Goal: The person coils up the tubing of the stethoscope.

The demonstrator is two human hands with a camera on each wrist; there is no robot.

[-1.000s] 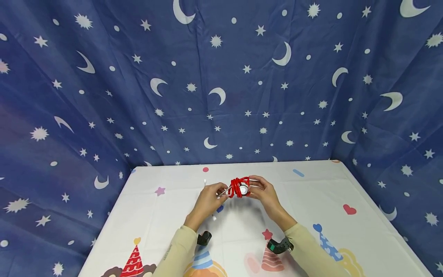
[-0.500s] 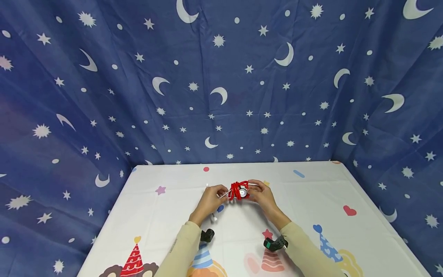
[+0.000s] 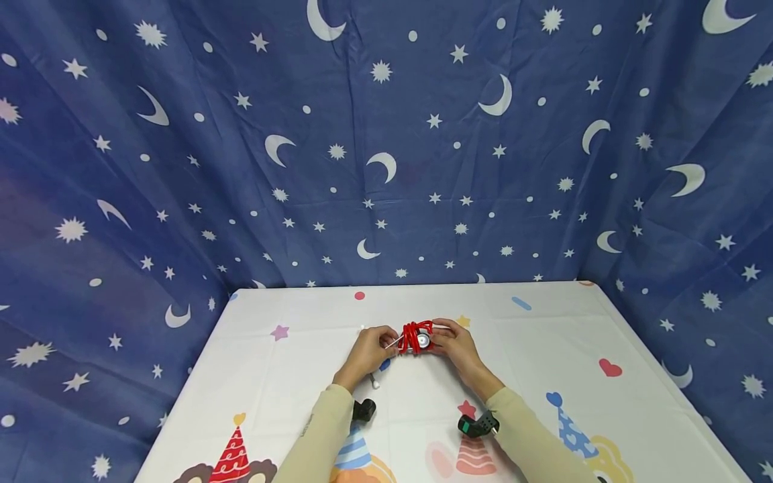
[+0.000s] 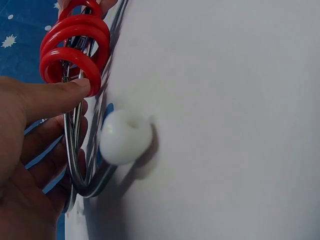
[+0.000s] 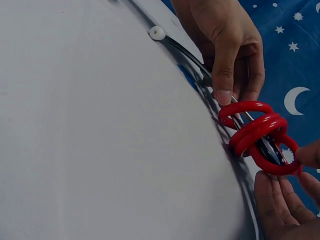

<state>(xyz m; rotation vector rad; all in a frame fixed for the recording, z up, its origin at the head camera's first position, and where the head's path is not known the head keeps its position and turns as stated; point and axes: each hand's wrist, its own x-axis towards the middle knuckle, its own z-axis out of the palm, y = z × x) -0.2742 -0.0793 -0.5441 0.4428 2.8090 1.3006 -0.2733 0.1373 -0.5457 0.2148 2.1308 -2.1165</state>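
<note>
A stethoscope is held between both hands just over the table, its red tubing [image 3: 410, 337] coiled around the metal ear tubes [image 4: 73, 145]. My left hand [image 3: 366, 352] pinches the ear-tube end, thumb against the lowest red loop in the left wrist view. Past that hand, the ear tubes curve to a white ear tip [image 4: 125, 137]. On the other side, my right hand [image 3: 460, 349] grips the far end of the coil, beside the round silver chest piece [image 3: 424, 341]. The right palm is partly cut off in the right wrist view.
A white table [image 3: 531, 349] with a printed party pattern lies under the hands. Behind it and at both sides hangs a blue curtain [image 3: 386, 134] with moons and stars. Each wrist carries a small black camera, such as the right wrist camera [image 3: 478, 424].
Both hands have come down slightly toward the tabletop, and the stethoscope with them. Their hold on it looks the same.
</note>
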